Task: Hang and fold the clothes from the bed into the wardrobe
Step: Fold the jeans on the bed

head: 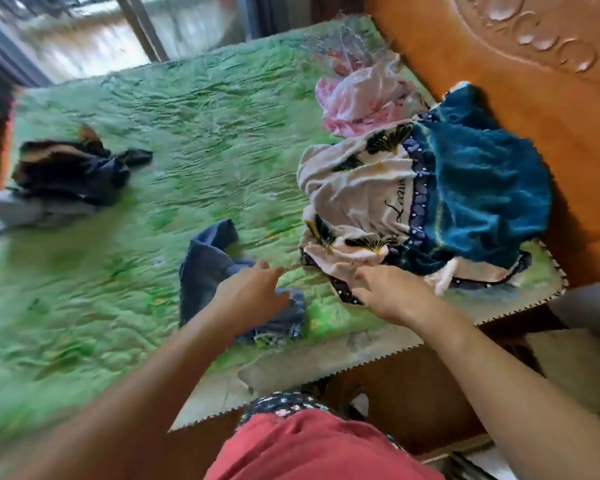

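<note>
Both left hand (253,292) and right hand (388,296) empty, fingers loose.
Crumpled blue cloth garment (208,268): likely soft, light, floppy; grip a hem.

Green quilted bedspread (187,133), teal-and-cream leaf-print blanket (413,202), blue jeans (205,265)

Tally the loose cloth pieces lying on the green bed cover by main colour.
Dark navy-brown heap: 1
Pale grey piece: 1
Blue denim piece: 1
White-and-teal printed cloth: 1
Pink garment: 1
Total: 5
The blurred patch beyond the pink is uncounted.
</note>
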